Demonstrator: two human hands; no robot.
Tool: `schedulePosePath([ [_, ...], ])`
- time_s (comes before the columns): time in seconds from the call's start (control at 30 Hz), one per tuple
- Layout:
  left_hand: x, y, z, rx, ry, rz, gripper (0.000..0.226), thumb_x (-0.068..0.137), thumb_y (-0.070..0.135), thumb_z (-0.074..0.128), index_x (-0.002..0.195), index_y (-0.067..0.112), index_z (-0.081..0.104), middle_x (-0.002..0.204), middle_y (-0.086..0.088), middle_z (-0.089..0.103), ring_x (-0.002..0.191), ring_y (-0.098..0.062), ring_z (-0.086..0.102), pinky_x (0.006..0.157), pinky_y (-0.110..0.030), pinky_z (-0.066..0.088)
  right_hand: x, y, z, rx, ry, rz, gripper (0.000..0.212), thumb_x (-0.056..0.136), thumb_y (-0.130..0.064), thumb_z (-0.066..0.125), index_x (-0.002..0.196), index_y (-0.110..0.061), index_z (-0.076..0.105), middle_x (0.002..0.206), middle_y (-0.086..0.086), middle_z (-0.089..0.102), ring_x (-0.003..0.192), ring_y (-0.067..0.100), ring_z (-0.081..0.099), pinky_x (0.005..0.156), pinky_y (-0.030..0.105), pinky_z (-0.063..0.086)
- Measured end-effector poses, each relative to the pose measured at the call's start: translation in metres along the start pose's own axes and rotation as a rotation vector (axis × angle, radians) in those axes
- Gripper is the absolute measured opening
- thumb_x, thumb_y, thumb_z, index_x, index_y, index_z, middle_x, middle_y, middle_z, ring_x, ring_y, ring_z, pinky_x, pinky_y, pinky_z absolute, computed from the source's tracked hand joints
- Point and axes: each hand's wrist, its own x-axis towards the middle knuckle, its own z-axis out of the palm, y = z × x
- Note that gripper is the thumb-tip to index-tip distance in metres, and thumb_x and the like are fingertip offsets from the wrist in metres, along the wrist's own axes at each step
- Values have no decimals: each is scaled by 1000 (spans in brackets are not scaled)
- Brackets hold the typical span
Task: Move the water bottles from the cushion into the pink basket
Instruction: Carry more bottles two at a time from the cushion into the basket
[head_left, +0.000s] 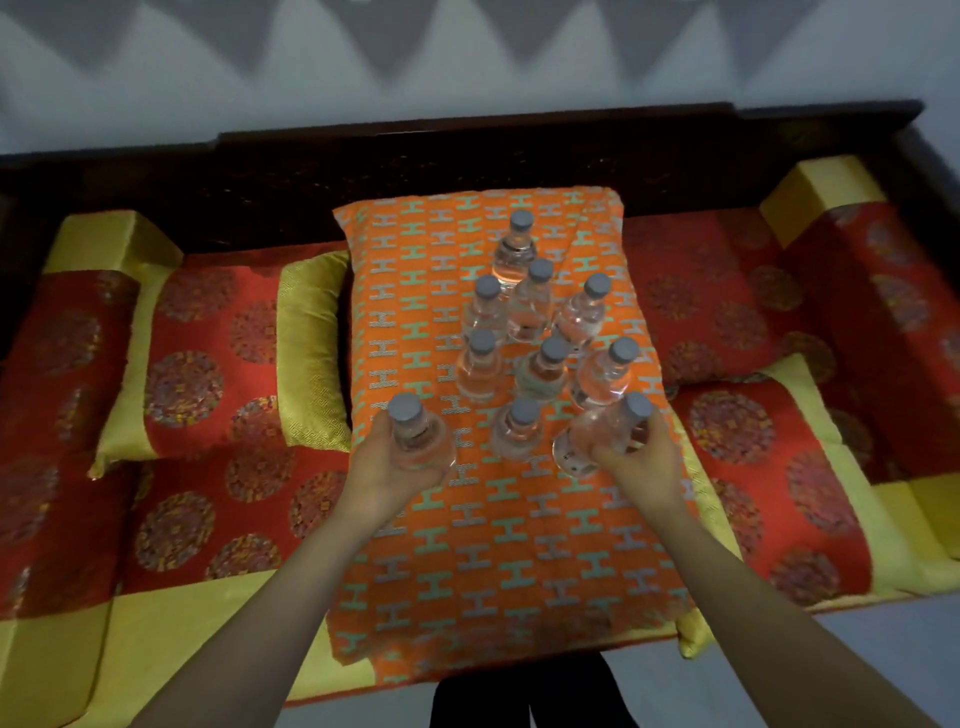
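Note:
Several clear water bottles (540, 364) with grey caps stand clustered on an orange patterned cushion (441, 545) in the middle of the head view. My left hand (387, 467) grips one upright bottle (415, 434) at the cluster's near left. My right hand (636, 460) holds another bottle (597, 434), tilted with its cap pointing up and right. Both held bottles sit at about cushion level. No pink basket is in view.
The orange cushion lies on a dark wooden sofa (467, 150) with red and gold seat pads. A gold-edged red pillow (218, 358) lies to the left, another pillow (769, 478) to the right. Bolsters (831, 208) line both ends. Grey floor shows at lower right.

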Motion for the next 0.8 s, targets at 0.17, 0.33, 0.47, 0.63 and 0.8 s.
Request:
schedulePosePath([
  [0.17,-7,31,5,28,-24,118,75,51,56,78,115,28,51,102,12,66,92,-8,65,75,-27,51,-5,-1,-12,144,48,12,37,73,-4,76,105,-14,61,89,-5,66,80,6,62,62,14,47],
  [0.33,-22,76,33,61,-91,240,65,65,36,85,121,25,53,105,8,63,89,-8,60,70,-18,43,-17,-10,-60,214,97,-70,29,74,-10,78,91,-28,63,81,-10,65,73,1,60,67,20,50],
  [0.47,-31,124,74,79,-142,355,49,65,27,86,96,44,53,93,21,62,78,15,58,66,-5,41,-31,-15,-125,334,199,-129,19,77,-4,75,87,-15,63,77,-5,62,70,4,55,67,24,46],
  [0.63,-45,180,129,115,-167,460,51,60,26,89,102,23,61,88,14,65,75,9,57,63,-4,40,-46,-7,-202,449,266,-150,26,80,-20,75,99,-7,63,87,7,62,80,17,57,74,36,47],
  [0.8,-72,212,204,125,-134,464,61,56,32,90,109,17,62,99,-1,70,87,-16,65,75,-32,49,-66,24,-291,481,315,-169,20,85,-17,70,102,-9,63,90,4,67,82,17,63,75,40,51],
])
